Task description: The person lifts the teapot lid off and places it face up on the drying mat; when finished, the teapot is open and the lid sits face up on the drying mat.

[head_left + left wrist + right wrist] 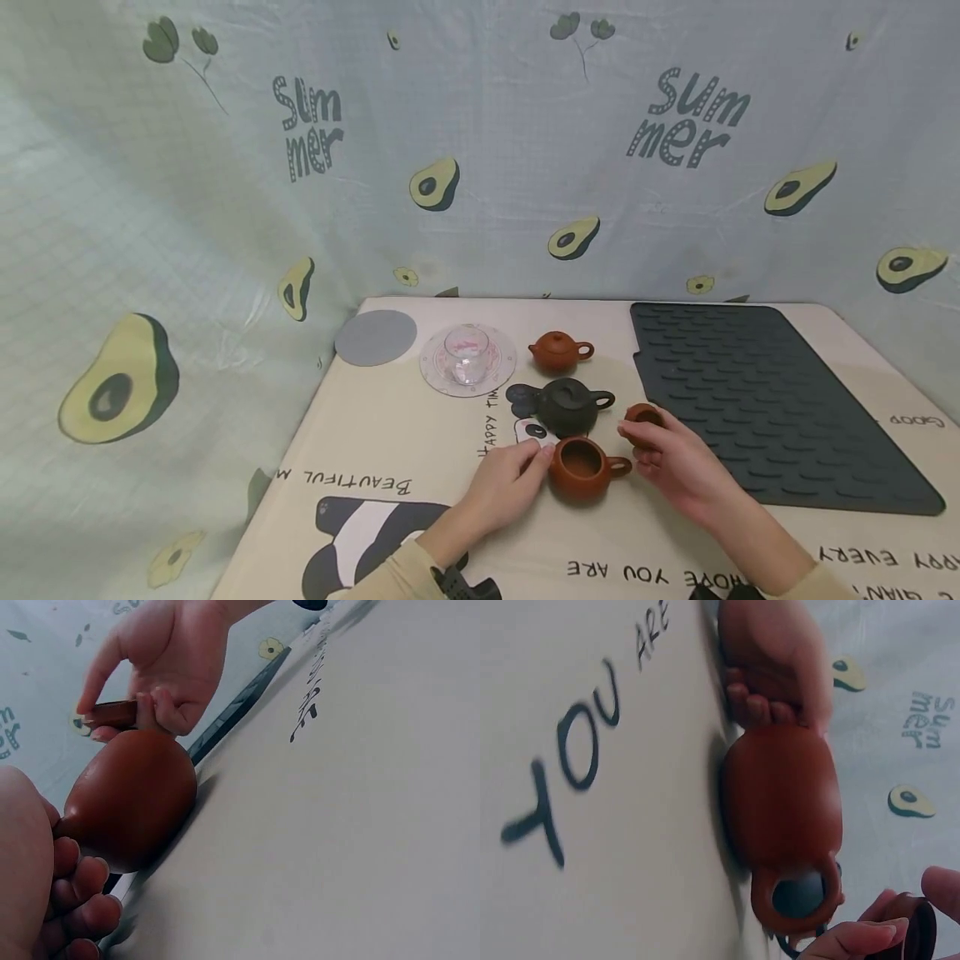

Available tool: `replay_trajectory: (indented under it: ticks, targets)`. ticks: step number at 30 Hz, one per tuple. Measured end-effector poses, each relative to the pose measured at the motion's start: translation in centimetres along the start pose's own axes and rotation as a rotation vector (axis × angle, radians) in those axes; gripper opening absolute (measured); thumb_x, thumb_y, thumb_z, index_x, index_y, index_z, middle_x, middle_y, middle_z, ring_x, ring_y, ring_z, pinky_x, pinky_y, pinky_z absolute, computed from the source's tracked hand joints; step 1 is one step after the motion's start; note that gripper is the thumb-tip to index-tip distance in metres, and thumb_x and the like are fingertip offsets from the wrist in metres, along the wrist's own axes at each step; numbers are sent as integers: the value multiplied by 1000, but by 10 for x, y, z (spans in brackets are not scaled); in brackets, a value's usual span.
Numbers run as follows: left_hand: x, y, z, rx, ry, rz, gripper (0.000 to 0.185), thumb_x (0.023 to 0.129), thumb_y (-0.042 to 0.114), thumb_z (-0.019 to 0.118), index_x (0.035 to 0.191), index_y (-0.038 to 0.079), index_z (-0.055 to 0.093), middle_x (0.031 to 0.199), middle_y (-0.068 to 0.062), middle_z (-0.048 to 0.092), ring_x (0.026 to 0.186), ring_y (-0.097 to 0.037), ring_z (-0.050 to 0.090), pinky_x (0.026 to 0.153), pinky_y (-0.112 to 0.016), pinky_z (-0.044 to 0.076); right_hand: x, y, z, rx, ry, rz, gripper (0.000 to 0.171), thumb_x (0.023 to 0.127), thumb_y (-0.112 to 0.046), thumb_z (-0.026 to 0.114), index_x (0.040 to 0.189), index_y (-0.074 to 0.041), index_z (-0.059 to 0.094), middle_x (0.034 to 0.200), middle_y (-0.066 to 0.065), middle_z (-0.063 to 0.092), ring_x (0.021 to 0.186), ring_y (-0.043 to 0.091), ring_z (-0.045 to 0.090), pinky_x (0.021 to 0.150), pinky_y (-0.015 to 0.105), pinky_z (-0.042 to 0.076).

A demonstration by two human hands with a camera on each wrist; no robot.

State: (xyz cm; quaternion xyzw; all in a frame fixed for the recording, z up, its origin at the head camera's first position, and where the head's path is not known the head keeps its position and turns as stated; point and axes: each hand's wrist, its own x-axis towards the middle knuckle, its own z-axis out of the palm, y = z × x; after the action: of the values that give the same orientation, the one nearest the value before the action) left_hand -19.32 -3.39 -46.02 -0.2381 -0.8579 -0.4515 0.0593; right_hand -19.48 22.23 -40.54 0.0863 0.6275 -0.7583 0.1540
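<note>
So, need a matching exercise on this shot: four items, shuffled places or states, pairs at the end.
Column 1
1. nearest teapot
2. middle teapot
3. small brown lid
4. clear cup

Column 2
A. near-black, its top covered
B. on a round patterned mat
C. open at the top, touched by the left hand
D. held in the fingers of the right hand

Pairs: 1-C, 2-A, 3-D, 4-B
</note>
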Motion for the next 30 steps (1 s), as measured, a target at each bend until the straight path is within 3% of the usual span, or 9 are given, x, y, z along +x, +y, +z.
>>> replay_trajectory:
  ticks: [4, 10, 17, 24, 30]
  targets:
    - [1, 0, -1, -3, -14, -9, 39, 108, 34, 48, 72, 20, 50, 60, 12, 37, 58, -5, 41, 54, -21, 29, 2, -3, -8, -63, 49, -5, 48, 99, -20, 69, 132, -6, 36, 96, 3, 49, 76, 14, 45, 69, 29, 42]
    - [4, 0, -2, 5, -6, 0, 39, 109, 34, 48, 72, 20, 50, 60, 12, 39, 58, -4, 41, 54, -21, 30, 4, -10, -19, -119, 92, -22, 52, 99, -23, 70, 131, -6, 33, 95, 3, 50, 75, 14, 46, 70, 29, 42]
    - [4, 1, -3, -3, -12, -3, 40, 108, 35, 48, 71, 20, 49, 59, 12, 38, 57, -5, 41, 53, -21, 29, 8, -16, -44, -193, 96, -79, 49, 102, -42, 64, 124, -7, 39, 87, -3, 52, 67, 11, 41, 63, 29, 38]
    - [3, 1, -2, 0, -19, -21, 41, 108, 37, 48, 71, 20, 50, 59, 12, 38, 57, -5, 41, 54, -22, 29, 22, -16, -81, -43, 65, -128, 38, 103, -47, 58, 110, -15, 38, 83, -6, 37, 64, 12, 30, 64, 32, 30]
    - [0, -1, 0, 0, -28, -29, 41, 108, 36, 48, 71, 21, 50, 59, 12, 38, 57, -4, 41, 54, -21, 29, 26, -13, -107, 48, 182, -106, 40, 99, -47, 64, 110, -15, 44, 82, -5, 40, 66, 12, 42, 63, 30, 41]
